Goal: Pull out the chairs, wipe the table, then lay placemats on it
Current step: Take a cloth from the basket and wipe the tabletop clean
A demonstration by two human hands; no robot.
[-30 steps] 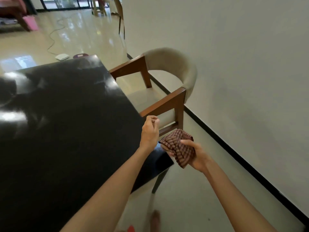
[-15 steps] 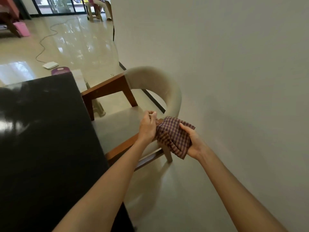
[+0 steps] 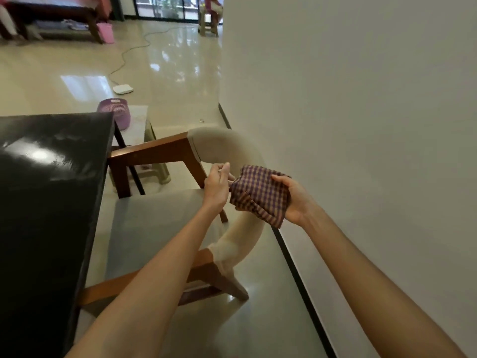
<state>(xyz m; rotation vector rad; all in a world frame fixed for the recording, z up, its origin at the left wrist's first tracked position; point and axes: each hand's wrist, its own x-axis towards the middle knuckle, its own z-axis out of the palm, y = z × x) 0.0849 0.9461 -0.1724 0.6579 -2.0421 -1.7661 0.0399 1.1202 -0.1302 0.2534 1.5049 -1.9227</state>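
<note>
The fingers [image 3: 280, 180] of the right hand [image 3: 294, 200] are clenched around a bunched checked cloth [image 3: 260, 196], held in the air above the chair [image 3: 227, 148]'s curved padded backrest. The left hand [image 3: 216, 186] is loosely curled, its fingertips pinched by the cloth's near edge; whether they actually grip it I cannot tell. Over the last second the chair has come out from under the black table [image 3: 49, 182], its seat now mostly exposed and its back near the wall [image 3: 361, 125]. That suggests this chair is pulled out, with wiping next. The chair opens toward the table; the cloth's long axis runs roughly down-right.
</note>
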